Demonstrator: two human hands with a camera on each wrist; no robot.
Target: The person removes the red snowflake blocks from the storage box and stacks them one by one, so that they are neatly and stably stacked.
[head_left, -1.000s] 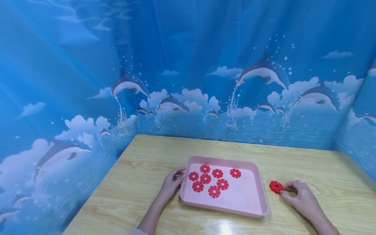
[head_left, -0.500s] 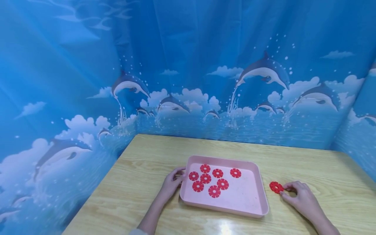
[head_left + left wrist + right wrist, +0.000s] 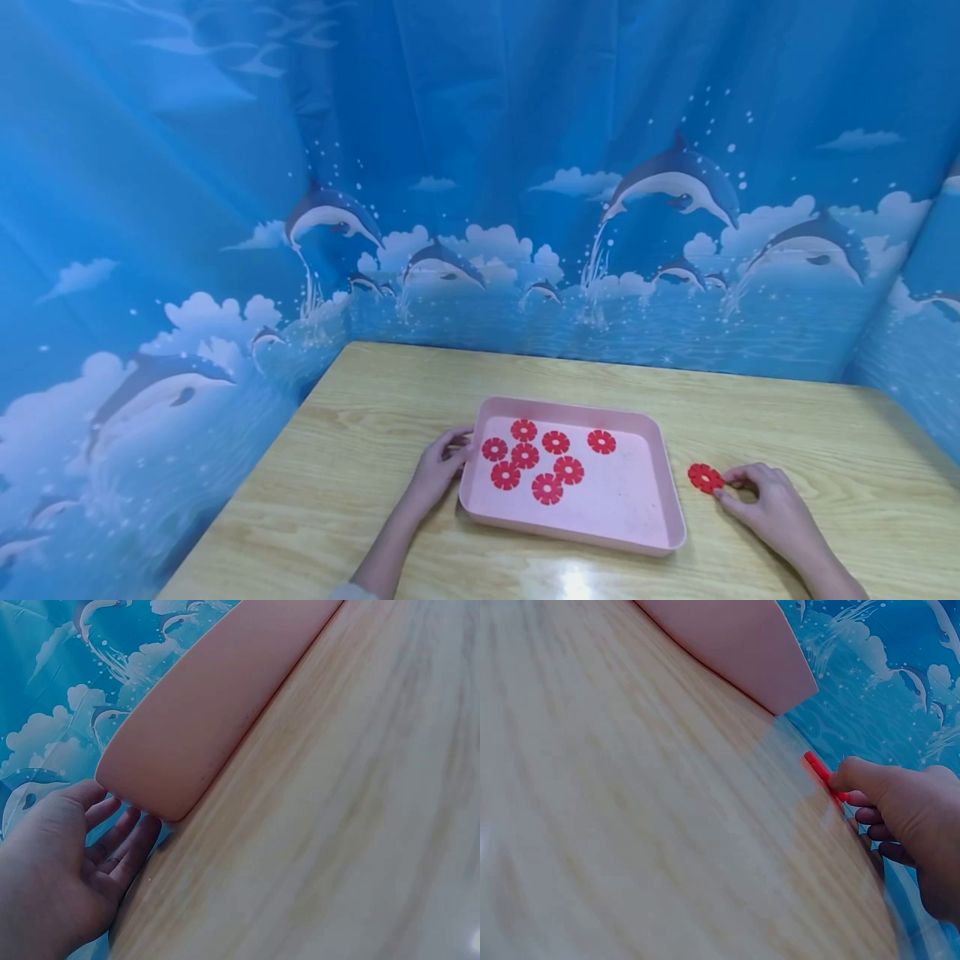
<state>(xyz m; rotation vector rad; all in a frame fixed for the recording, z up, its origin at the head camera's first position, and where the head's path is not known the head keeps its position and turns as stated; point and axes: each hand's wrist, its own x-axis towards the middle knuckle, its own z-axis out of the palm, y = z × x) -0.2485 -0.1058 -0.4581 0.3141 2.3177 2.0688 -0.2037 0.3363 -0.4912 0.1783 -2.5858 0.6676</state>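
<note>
A pink rectangular tray [image 3: 615, 500] stands on the table, with several red notched plastic discs [image 3: 547, 489] lying flat inside it. At the tray's left end my left hand [image 3: 437, 471] touches the outside of the wall with relaxed, bent fingers; in the left wrist view, those fingertips [image 3: 154, 825] meet the tray's corner [image 3: 165, 780]. To the right of the tray, my right hand [image 3: 768, 504] pinches another red notched disc [image 3: 705, 477] by its edge, between thumb and fingers. The right wrist view shows this disc [image 3: 817, 766] nearly edge-on, close to the tabletop.
The light wood table [image 3: 405, 392] extends around the tray. A blue curtain [image 3: 480, 167] printed with dolphins and clouds hangs behind it and along both sides. Most discs sit in the tray's left half.
The disc in my right hand looked thicker and uneven a second ago; now it appears as one flatter round disc. The left hand and the tray have not visibly moved.
</note>
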